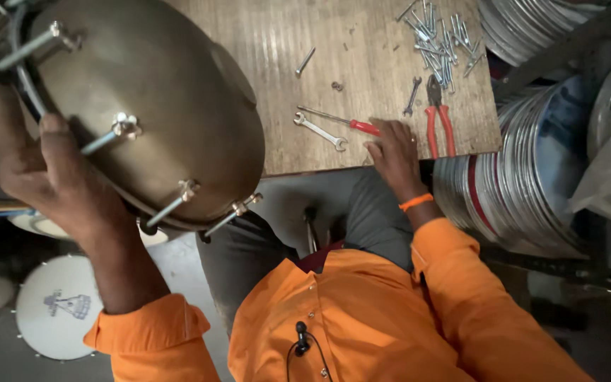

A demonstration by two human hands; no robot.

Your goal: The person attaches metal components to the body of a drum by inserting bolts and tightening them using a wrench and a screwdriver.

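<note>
Left hand (44,166): grip clamped on the rim of a brass-coloured drum shell (157,106), which is tilted, its far side resting on the wooden surface (362,49). Threaded tension rods (171,205) project from the shell's lower edge.

Right hand (394,152): lies flat on the surface near its front edge, fingers loosely spread, holding nothing. Fingertips touch the red handle of a screwdriver (341,122). A spanner (319,131) lies just beside it, red-handled pliers (438,117) on the other side. Loose bolts (440,42) are heaped further back. Stacked metal hoops (525,184) stand beside the surface.
</note>
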